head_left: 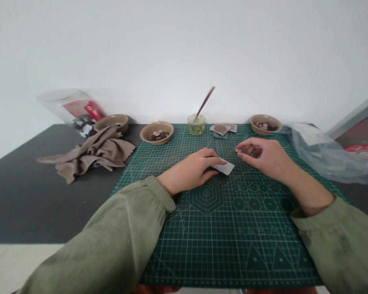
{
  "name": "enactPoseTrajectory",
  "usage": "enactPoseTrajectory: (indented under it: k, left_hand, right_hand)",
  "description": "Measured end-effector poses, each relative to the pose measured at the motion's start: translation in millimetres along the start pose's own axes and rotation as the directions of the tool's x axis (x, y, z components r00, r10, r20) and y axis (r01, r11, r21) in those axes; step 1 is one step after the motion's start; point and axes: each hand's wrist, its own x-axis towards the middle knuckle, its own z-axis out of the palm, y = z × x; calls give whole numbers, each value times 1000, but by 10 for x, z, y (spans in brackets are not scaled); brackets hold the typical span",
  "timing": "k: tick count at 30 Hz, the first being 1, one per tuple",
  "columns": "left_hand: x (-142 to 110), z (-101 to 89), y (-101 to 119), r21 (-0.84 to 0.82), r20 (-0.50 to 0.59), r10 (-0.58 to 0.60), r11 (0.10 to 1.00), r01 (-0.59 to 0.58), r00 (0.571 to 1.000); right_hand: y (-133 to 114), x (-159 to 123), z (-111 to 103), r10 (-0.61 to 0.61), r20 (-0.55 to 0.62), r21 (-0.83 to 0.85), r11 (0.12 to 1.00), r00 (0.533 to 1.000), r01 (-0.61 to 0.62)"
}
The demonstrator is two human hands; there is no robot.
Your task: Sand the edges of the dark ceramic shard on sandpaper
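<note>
My left hand (204, 165) grips a small pale square sheet (228, 168) between thumb and fingers, a little above the green cutting mat (208, 245). To its right, my right hand (262, 157) pinches a small flat light piece (238, 150) between thumb and forefinger; its exact kind is too small to make out. The two hands are apart, and the piece does not touch the sheet. Behind them lie several square sheets of sandpaper (221, 129), one with a brown patch on it.
A glass cup (196, 125) holds yellowish liquid and a leaning brush (205, 101). Bowls with small dark and light pieces stand left (157, 139) and right (266, 130). A brown cloth (95, 153) lies left, near another bowl (122, 120). Plastic bags (334, 159) flank the mat.
</note>
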Motion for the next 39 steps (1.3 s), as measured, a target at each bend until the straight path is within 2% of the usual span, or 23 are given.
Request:
enactPoseTrajectory:
  k: [4,9,13,19,23,26,28,30,34,39]
  left_hand:
    - [15,-22,99,-46,-8,-49,998,48,999]
    - [-8,-115,78,-66,67,78,995,-74,995]
    - [-38,-144,41,-27,118,87,996,-85,989]
    - [-41,-72,118,36,84,-13,999,10,996]
    - [-30,-16,138,33,24,-20,999,20,999]
    - [-34,5,134,32,28,-2,999,1,1000]
    - [-37,11,137,59,37,10,998,-13,999]
    - [-38,12,147,95,43,15,995,-19,999]
    - [-38,1,183,134,45,-15,991,9,999]
    - [-44,-43,262,155,62,-18,988,9,998]
  right_hand:
    - [16,7,4,-29,-4,-22,999,1000,29]
    - [50,0,11,-47,-12,-68,997,999,46]
    - [121,1,26,-71,31,-116,990,997,74]
    - [168,19,37,-107,58,-183,976,993,116]
    - [22,-5,7,-53,28,-93,994,998,55]
    - [-130,-44,-28,-57,9,30,998,998,57]
    - [-197,-68,-43,-74,36,119,991,997,69]
    - [-218,-80,-42,-100,124,178,981,987,77]
    - [-173,-74,-17,-161,299,120,984,940,130]
    - [-170,-69,-19,-165,278,62,986,946,154]
